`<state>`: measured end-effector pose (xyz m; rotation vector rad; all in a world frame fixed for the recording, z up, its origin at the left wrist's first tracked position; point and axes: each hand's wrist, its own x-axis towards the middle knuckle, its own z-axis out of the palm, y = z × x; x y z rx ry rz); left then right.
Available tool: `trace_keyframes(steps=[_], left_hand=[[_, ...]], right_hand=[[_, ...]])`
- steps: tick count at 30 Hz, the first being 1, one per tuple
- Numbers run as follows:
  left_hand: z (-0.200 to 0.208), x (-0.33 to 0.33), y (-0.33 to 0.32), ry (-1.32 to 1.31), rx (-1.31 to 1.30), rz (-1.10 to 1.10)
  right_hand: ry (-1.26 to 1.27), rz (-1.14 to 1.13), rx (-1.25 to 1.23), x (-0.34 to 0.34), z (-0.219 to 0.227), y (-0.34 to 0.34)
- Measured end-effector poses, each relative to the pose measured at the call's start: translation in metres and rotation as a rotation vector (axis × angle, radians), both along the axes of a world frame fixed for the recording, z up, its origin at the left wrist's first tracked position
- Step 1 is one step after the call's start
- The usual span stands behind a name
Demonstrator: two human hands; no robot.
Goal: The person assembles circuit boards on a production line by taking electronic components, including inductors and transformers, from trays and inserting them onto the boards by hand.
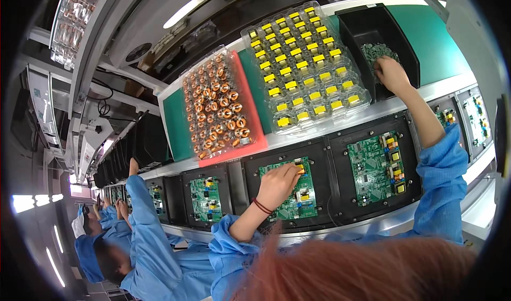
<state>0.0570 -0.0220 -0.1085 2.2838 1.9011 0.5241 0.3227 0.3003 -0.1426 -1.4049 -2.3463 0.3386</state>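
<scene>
Left hand (278,185) pinches a yellow part (299,167) onto the green circuit board (291,190) (seating it, likely), right hand (392,73) digs, fingers curled, in the black bin (362,26).

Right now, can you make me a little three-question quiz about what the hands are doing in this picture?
1. True or false: the left hand rests on a green circuit board.
2. Where is the right hand reaching? A) the black bin B) the tray of copper coils C) the tray of yellow parts
3. What colour are the sleeves on both arms?

Key: 1 true. 2 A, into the bin of small green pieces. 3 blue.
</scene>
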Motion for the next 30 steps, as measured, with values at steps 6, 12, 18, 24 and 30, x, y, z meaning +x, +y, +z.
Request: trace_keyframes(steps=[6, 12, 18, 24, 30], left_hand=[[-0.003, 0.008, 0.008, -0.017, 0.026, -0.056], [-0.001, 0.015, 0.009, -0.005, -0.007, -0.002], [-0.005, 0.016, 0.009, 0.005, 0.008, 0.012], [-0.011, 0.014, 0.011, -0.091, 0.027, -0.053], [-0.018, 0.015, 0.011, -0.118, -0.025, 0.038]], right_hand=[[0.012, -0.039, -0.054, -0.001, -0.011, 0.011], [-0.068, -0.081, -0.031, -0.013, -0.005, 0.002], [-0.035, -0.065, -0.023, -0.006, -0.009, 0.002], [-0.008, -0.042, 0.028, -0.001, -0.013, 0.002], [0.096, -0.100, 0.046, -0.007, 0.009, -0.011]])
